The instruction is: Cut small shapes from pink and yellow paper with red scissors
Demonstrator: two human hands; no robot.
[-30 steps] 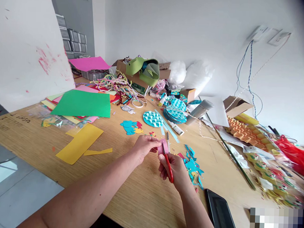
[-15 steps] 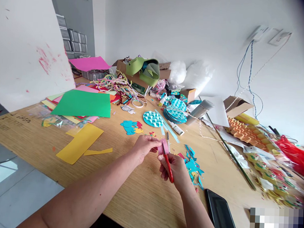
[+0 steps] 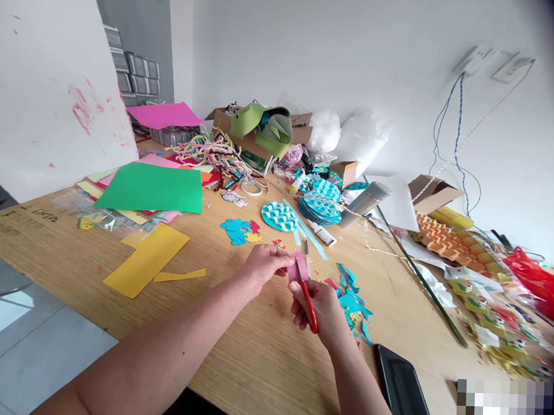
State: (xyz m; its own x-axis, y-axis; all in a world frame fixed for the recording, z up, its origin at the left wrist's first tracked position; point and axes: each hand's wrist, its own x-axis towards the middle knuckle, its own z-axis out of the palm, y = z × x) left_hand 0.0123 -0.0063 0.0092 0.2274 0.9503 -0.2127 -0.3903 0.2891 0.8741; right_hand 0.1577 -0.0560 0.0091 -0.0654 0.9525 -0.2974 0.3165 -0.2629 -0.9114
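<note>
My left hand (image 3: pixel 262 264) pinches a small pink paper piece (image 3: pixel 298 267) just above the wooden table (image 3: pixel 262 358). My right hand (image 3: pixel 321 309) is closed around red-handled scissors (image 3: pixel 307 293), whose blades point up and meet the pink piece. Both hands hover close together near the table's middle. Blue paper cut-outs (image 3: pixel 353 301) lie right beside my right hand.
Yellow paper (image 3: pixel 145 260) and a green sheet (image 3: pixel 153 190) lie at the left. Blue patterned discs (image 3: pixel 279 215), a glue tube (image 3: pixel 320 233), a grey flask (image 3: pixel 364 201) and cluttered boxes sit behind. A dark tablet (image 3: pixel 400 387) lies at the near right; orange folded paper (image 3: pixel 444 237) further right.
Hardly anything differs: both hands stay in place with the scissors at the pink piece; the view has shifted very slightly.
</note>
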